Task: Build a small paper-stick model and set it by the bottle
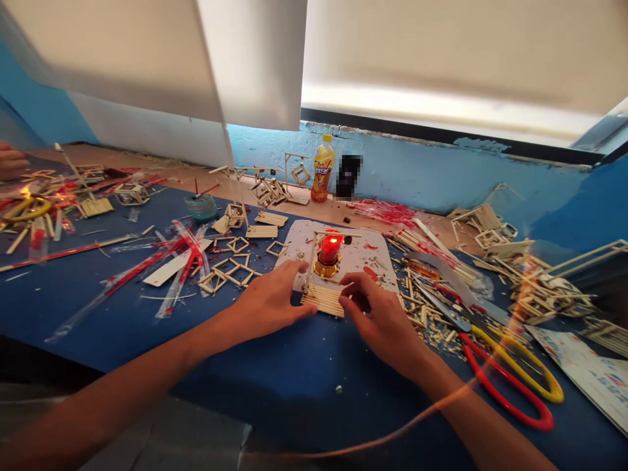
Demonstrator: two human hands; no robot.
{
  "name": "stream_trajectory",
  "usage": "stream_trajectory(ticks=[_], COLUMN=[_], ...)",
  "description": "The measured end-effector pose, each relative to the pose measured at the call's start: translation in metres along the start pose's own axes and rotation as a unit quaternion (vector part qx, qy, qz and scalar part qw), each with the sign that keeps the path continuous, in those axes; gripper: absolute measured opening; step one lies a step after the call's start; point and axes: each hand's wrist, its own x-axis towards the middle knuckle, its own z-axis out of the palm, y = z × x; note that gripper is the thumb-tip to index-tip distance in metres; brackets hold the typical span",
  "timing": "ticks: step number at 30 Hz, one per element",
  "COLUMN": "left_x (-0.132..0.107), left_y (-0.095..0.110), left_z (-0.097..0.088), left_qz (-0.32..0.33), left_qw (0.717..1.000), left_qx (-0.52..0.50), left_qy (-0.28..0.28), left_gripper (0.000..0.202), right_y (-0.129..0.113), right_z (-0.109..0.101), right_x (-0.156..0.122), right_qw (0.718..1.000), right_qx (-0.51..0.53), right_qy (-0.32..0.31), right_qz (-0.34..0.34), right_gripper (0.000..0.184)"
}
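A small stand of thin wooden sticks [324,301] has a raft-like base, an upright post and a crossbar with a dark bit at its end. It sits at the front of a white board [299,237], before a lit red lamp with a gold base [326,269]. My left hand [269,294] is at the base's left side, thumb and fingers apart, thumb near the front edge. At the right edge, my right hand [380,317] has curled fingers and its thumb tip against the base; the exact contact is partly hidden.
Large scissors [510,373] with red and yellow handles lie at right among stick scraps. Stick frames [230,268] and red plastic sleeves [184,261] cover the left. A drink bottle [322,170] stands by the wall. Another person's hand [12,160] shows far left.
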Motion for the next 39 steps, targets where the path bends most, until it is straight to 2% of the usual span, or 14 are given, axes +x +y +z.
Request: stream_trajectory(ticks=[2,4,5,7,9,10,12,14,16,21,27,34,39], left_x=[-0.003,-0.011,-0.017,-0.027,-0.032,-0.031,-0.024,-0.012,0.001,0.016,0.013,0.006,0.004], left_y=[0.003,0.006,0.007,0.01,0.012,0.013,0.011,0.008,0.003,-0.006,-0.008,0.004,0.002], left_z=[0.001,0.003,0.004,0.004,0.002,0.0,-0.006,-0.011,-0.012,-0.002,0.003,0.0,0.003], left_qz=[-0.026,-0.045,-0.03,0.059,0.137,0.135,0.061,-0.004,-0.005,0.044,0.057,0.044,0.063], left_qw=[0.999,0.994,0.989,0.976,0.967,0.97,0.985,0.997,1.0,0.994,0.992,0.99,0.988], left_qx=[0.003,-0.007,-0.015,-0.025,-0.01,0.005,0.024,0.028,0.024,0.003,-0.05,-0.088,-0.106], left_qy=[0.033,0.104,0.144,0.207,0.215,0.203,0.159,0.076,-0.003,-0.096,-0.102,-0.102,-0.094], left_gripper=[0.057,0.048,0.041,0.027,0.018,0.017,0.021,0.04,0.055,0.047,0.047,0.041,0.036], right_y=[-0.003,-0.006,-0.007,-0.009,-0.009,-0.009,-0.008,-0.006,-0.004,-0.002,-0.001,0.0,0.0], right_z=[-0.001,-0.003,-0.003,-0.003,-0.003,-0.003,-0.002,-0.001,-0.001,0.001,0.002,0.005,0.005], right_x=[-0.001,-0.003,-0.004,-0.005,-0.005,-0.005,-0.005,-0.005,-0.005,-0.004,-0.006,-0.01,-0.011], right_qw=[1.0,0.999,0.999,0.998,0.998,0.997,0.997,0.997,0.997,0.998,0.997,0.998,0.996], right_qx=[-0.001,-0.003,-0.004,-0.004,-0.003,-0.003,-0.002,0.001,0.007,0.018,0.016,0.018,0.023], right_qy=[-0.017,-0.034,-0.042,-0.058,-0.068,-0.07,-0.073,-0.074,-0.074,-0.063,-0.076,-0.064,-0.075], right_qz=[-0.002,-0.006,-0.009,-0.013,-0.013,-0.01,-0.003,0.003,0.008,0.022,0.03,0.023,0.05], right_gripper=[0.026,0.03,0.031,0.03,0.028,0.026,0.021,0.016,0.012,0.008,0.007,0.006,0.004])
